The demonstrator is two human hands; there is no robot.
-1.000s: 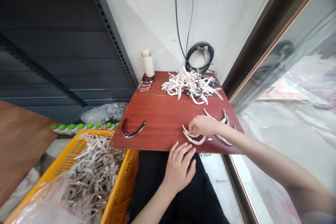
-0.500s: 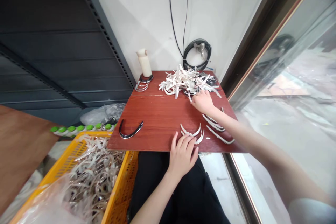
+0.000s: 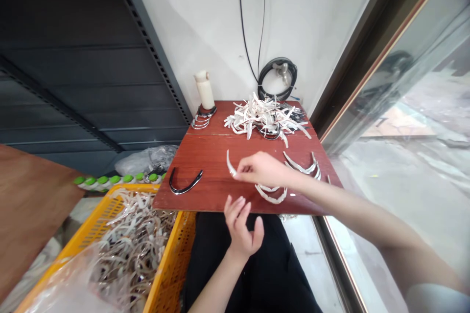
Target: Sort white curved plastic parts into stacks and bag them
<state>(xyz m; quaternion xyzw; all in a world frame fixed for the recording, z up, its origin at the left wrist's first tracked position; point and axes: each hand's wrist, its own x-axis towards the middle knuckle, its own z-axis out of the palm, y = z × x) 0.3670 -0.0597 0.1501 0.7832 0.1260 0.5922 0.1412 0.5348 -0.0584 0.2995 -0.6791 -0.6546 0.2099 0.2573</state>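
Observation:
My right hand (image 3: 259, 168) is over the middle of the red-brown table, its fingers pinching a whitish curved strip (image 3: 230, 162) that sticks up to the left. Below it, just in front of the table edge, my left hand (image 3: 242, 227) is open and palm-up with its fingers apart. Two pale curved strips (image 3: 271, 199) lie partly beneath my right wrist. Farther right are more curved strips (image 3: 301, 168), partly covered by my forearm. A glossy black curved strip (image 3: 183, 190) rests at the table's left. At the back lies a tangled pile of white strips (image 3: 257, 116).
A yellow crate (image 3: 172, 249) full of curved strips stands at the lower left, under some clear plastic. At the table's back left is a cream bottle (image 3: 204, 92) beside stacked curved pieces. Coiled black cable (image 3: 290, 71) hangs on the wall; a glass panel stands at right.
My right hand has come from the pile toward me and left, now with a whitish curved strip in it. My left hand has lifted off the strips near the edge and turned palm-up.

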